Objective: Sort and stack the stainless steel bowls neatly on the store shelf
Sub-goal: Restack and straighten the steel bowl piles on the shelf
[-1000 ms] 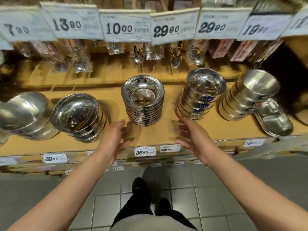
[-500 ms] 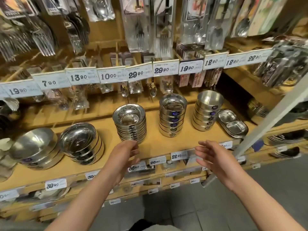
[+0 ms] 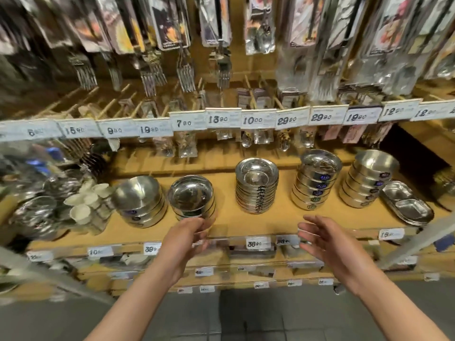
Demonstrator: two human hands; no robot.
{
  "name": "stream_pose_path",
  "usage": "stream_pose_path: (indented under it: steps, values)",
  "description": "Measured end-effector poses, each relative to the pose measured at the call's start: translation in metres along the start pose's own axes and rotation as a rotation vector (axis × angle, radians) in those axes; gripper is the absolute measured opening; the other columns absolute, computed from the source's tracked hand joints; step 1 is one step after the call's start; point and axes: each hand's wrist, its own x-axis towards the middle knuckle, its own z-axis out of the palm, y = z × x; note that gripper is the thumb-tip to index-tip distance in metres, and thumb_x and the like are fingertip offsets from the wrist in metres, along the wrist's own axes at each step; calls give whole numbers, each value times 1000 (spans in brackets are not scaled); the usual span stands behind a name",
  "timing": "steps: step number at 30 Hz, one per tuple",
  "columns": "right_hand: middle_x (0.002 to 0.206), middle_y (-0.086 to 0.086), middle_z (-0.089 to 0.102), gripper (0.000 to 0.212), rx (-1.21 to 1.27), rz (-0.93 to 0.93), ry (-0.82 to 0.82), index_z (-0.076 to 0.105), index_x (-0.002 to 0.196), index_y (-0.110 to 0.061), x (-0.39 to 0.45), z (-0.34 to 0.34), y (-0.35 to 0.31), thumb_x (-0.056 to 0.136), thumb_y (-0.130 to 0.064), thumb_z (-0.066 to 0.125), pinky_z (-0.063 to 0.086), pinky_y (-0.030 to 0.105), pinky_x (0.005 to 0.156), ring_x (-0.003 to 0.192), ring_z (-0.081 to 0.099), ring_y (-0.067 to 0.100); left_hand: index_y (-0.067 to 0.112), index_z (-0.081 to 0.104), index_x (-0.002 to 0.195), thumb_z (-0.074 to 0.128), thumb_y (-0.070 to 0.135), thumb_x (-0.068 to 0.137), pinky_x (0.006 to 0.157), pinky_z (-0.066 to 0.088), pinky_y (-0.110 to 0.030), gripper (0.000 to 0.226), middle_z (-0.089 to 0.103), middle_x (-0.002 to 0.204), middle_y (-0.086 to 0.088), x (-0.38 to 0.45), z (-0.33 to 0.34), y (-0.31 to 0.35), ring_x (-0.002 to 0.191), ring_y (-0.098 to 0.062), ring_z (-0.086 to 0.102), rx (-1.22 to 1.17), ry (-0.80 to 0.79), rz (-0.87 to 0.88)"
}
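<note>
Looking nearly done: five bowl stacks [image 3: 257, 188] stand tidy mid-frame, both grips, left hand [image 3: 183, 238] & right hand [image 3: 325, 242], open, holding nothing.

A: access to the shelf [image 3: 283, 217]?
B: open from the front, bare strip along the front edge. widest gap between the shallow-dish stack [image 3: 257, 188] and the tagged bowl stack [image 3: 317, 183]
A: overhead?
B: price tag rail [image 3: 258, 120] and hanging packets [image 3: 261, 139] hang low over the stacks, so top clearance is tight. divided trays [image 3: 406, 205] crowd the right end
</note>
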Motion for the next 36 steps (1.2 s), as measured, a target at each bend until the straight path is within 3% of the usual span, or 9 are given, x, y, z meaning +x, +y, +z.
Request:
stream_pose_path:
  steps: [5, 11, 20, 24, 26, 28, 31, 34, 36]
  values:
    - [101, 6, 76, 28, 3, 17, -54, 69, 117, -12, 5, 41, 16, 103, -30, 52, 56, 37, 84, 99, 68, 21, 10, 69, 98, 61, 17, 99, 71, 62, -33, 11, 70, 75, 0, -3, -55, 1, 70, -13, 65, -56, 97, -5]
    - [105, 10, 76, 28, 5, 50, -83, 69, 116, -11, 14, 65, 30, 103, -29, 53, 56, 38, 80, 99, 70, 22, 10, 67, 108, 58, 16, 101, 71, 59, -32, 13, 65, 104, -9, 0, -91, 6, 94, -19, 63, -70, 181, -2]
    - [112, 13, 72, 28, -53, 109, -166, 67, 118, -9, 66, 99, 32, 104, -28, 52, 58, 40, 85, 103, 67, 25, 8, 65, 113, 56, 17, 102, 89, 58, -42, 16, 63, 102, -9, 24, -105, 11, 97, -21, 62, -63, 271, -10]
    - [113, 11, 73, 27, -92, 149, -221, 68, 119, -12, 99, 121, 37, 102, -29, 56, 60, 35, 71, 103, 70, 23, 9, 64, 117, 56, 18, 102, 86, 59, -40, 19, 64, 109, -9, 46, -103, 13, 103, -23, 63, -59, 297, -20]
    - [116, 9, 72, 29, -123, 167, -238, 68, 120, -16, 119, 128, 45, 99, -34, 59, 62, 36, 72, 104, 70, 21, 12, 64, 117, 56, 20, 102, 83, 59, -39, 19, 65, 117, -9, 60, -97, 10, 106, -24, 64, -56, 282, -54]
    - [122, 4, 68, 36, -171, 197, -264, 65, 124, -24, 139, 133, 58, 97, -46, 59, 60, 48, 89, 108, 68, 21, 16, 62, 121, 55, 27, 103, 83, 60, -40, 22, 63, 124, -6, 74, -87, 4, 109, -25, 63, -72, 252, -93]
    - [140, -4, 53, 56, -191, 268, -326, 48, 142, -38, 157, 144, 76, 94, -66, 51, 42, 65, 109, 111, 63, 23, 23, 55, 130, 51, 40, 104, 83, 63, -45, 32, 58, 127, -1, 95, -74, -1, 108, -22, 63, -97, 227, -139]
    - [163, -2, 31, 70, -172, 241, -319, 24, 156, -47, 169, 162, 89, 93, -70, 47, 54, 53, 98, 143, 40, 29, 34, 56, 128, 44, 50, 104, 90, 60, -51, 31, 64, 120, 3, 116, -64, -7, 96, -21, 72, -147, 197, -166]
    - [165, -4, 27, 62, -152, 224, -334, 25, 152, -54, 173, 176, 95, 95, -68, 45, 55, 43, 91, 148, 33, 26, 40, 58, 123, 36, 58, 104, 83, 62, -46, 35, 78, 101, 12, 128, -58, -14, 89, -16, 77, -116, 143, -175]
